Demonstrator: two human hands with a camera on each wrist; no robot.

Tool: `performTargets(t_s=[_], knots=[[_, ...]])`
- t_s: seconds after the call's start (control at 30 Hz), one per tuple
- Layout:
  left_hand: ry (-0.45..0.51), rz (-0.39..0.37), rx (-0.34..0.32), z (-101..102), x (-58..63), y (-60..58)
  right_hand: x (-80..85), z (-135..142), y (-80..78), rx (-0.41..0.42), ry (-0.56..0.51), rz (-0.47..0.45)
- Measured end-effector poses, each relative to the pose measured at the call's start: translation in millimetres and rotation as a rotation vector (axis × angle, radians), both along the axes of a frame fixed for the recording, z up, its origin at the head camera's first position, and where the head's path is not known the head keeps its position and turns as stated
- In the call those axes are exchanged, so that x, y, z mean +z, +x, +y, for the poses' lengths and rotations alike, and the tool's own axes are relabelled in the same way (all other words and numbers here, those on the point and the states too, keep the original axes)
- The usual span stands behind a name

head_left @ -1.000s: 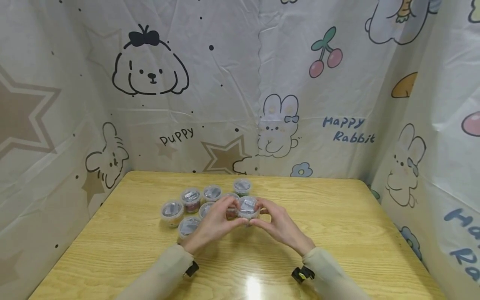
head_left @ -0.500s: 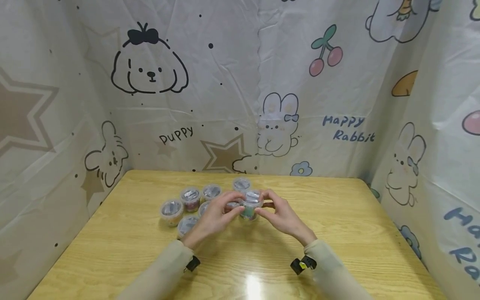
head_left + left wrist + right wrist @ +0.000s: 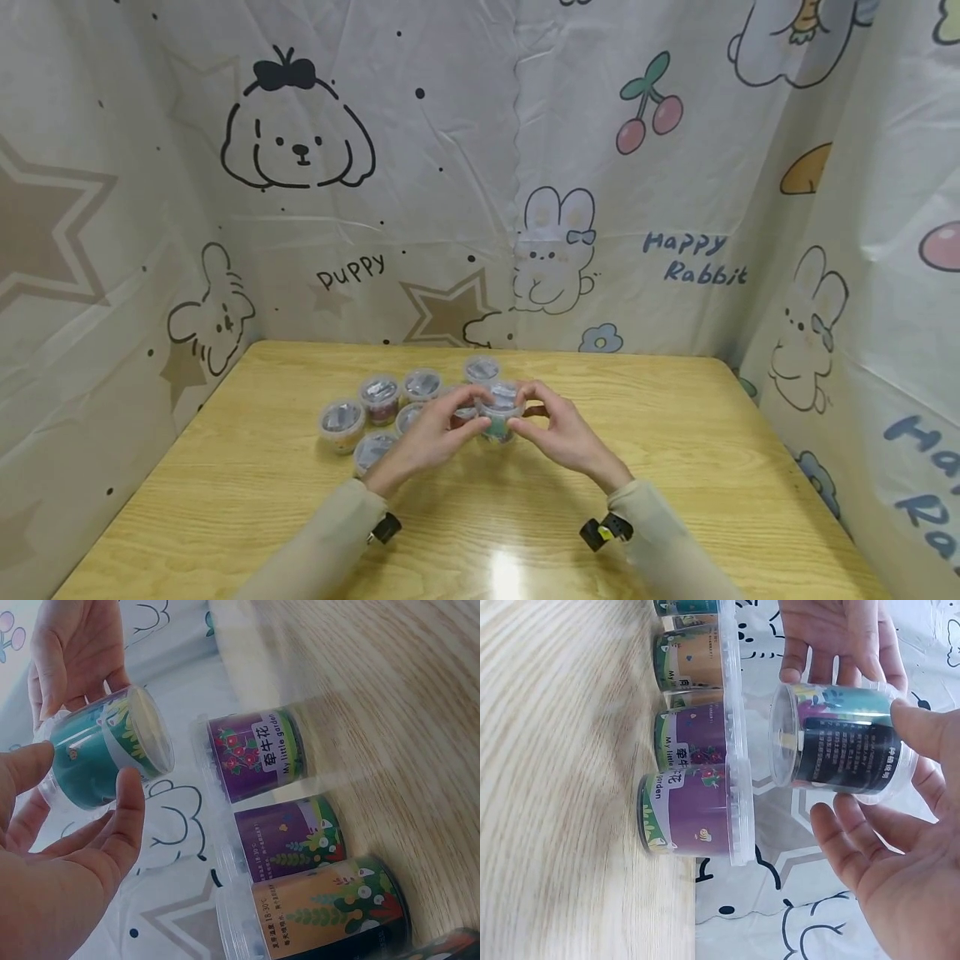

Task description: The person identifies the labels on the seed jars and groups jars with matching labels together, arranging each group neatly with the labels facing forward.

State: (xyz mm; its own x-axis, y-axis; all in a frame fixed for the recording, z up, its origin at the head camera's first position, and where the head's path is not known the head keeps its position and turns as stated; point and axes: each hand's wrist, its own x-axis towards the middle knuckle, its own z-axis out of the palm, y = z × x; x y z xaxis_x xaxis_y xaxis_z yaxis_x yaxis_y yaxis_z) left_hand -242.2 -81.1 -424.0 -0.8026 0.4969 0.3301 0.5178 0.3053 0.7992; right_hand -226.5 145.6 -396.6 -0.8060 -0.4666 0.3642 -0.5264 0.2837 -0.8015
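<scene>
A clear plastic planting cup (image 3: pixel 498 427) with a green label and a clear lid is held off the table between both hands. My left hand (image 3: pixel 427 437) grips its left side, thumb in front and fingers curled behind. On the other side my right hand (image 3: pixel 564 432) pinches it between thumb and fingers. The left wrist view shows the green side of the cup (image 3: pixel 94 754); the right wrist view shows a dark text panel on the cup (image 3: pixel 847 746). Behind the left hand stand purple-labelled cups (image 3: pixel 255 754), one marked "My little garden", partly hidden in the head view.
Several more lidded cups cluster to the left, among them an orange one (image 3: pixel 342 427) and a purple one (image 3: pixel 381 398). Another lidded cup (image 3: pixel 482 369) stands just behind the held one. The wooden table (image 3: pixel 660 500) meets a printed curtain (image 3: pixel 450 208) at its back edge.
Both hands have raised the cup slightly and tilted it, so its green label now shows in the head view. Over the last half second it has barely moved.
</scene>
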Motion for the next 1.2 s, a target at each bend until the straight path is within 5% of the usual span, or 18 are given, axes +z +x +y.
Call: performTargets(t_s=[0.57,0.87,1.2], knots=[[0.057,-0.015,-0.049,-5.4,0.8,-4.3,2.7,-10.0,7.4,-0.135,-0.041,0.022],[0.03,0.092,0.016,-0.2,1.1,-2.5,1.8,-11.6,6.8,-0.186,-0.025,0.047],[0.052,0.066,0.015,-1.2,-0.3,-1.5,8.1,-11.8,8.9,-0.204,-0.009,-0.014]])
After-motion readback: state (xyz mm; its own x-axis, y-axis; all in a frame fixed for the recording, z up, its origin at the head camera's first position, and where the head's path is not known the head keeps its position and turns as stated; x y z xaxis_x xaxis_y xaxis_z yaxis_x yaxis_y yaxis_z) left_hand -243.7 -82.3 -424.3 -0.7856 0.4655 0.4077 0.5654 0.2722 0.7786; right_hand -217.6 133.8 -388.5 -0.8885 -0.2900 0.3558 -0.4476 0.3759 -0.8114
